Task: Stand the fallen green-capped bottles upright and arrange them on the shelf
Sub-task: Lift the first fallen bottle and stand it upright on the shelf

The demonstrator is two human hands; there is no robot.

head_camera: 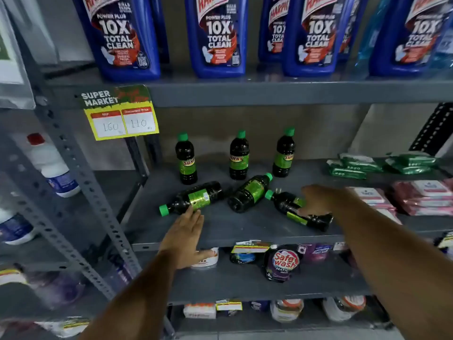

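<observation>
Three fallen green-capped bottles point(250, 193) lie on the grey metal shelf point(232, 229), three upright behind. The right hand point(316, 201) curls loosely over the rightmost bottle point(297, 211); the left hand point(186, 238), fingers straight, touches the leftmost point(193, 198). Blue Harpic bottles point(217, 35) stand above.

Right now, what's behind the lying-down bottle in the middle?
Behind the middle fallen bottle stand three upright green-capped bottles in a row, with the plain back wall beyond. The shelf patch straight behind them stays hidden.

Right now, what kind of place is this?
Most likely a supermarket aisle: a "Super Market" price tag clipped to steel shelving, rows of identical blue cleaner bottles, and stocked green-capped bottles.
</observation>
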